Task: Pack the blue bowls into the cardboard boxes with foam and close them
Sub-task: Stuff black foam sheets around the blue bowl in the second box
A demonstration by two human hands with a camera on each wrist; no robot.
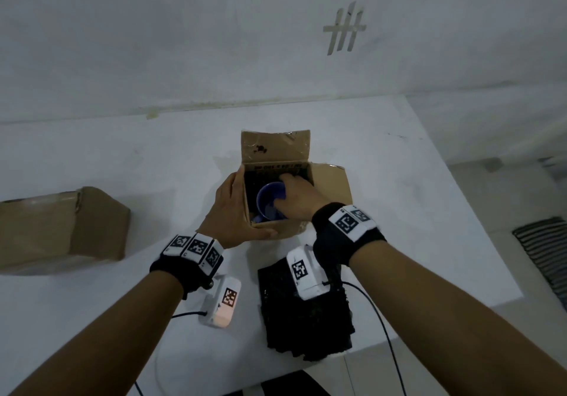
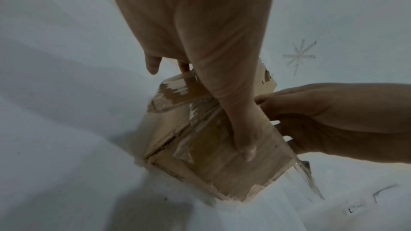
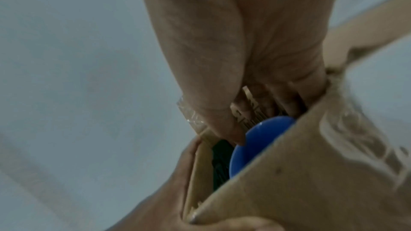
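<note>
An open cardboard box (image 1: pixel 329 187) stands mid-table with its flaps up and dark foam (image 1: pixel 252 187) lining the inside. A blue bowl (image 1: pixel 270 200) sits tilted inside it, low in the opening. My right hand (image 1: pixel 285 193) reaches into the box and grips the bowl's rim, thumb inside the bowl (image 3: pixel 255 145) and fingers behind it. My left hand (image 1: pixel 234 208) clasps the box's near left corner, with the thumb (image 2: pixel 244 145) laid on the front wall (image 2: pixel 200 161) and the fingers on the left side. The bowl's underside is hidden.
A second cardboard box (image 1: pixel 61 230), closed, lies at the left of the white table (image 1: pixel 414 211). A stack of black foam sheets (image 1: pixel 306 319) lies near the front edge, under my right wrist. The wall stands close behind the table, and the table's right edge drops to the floor.
</note>
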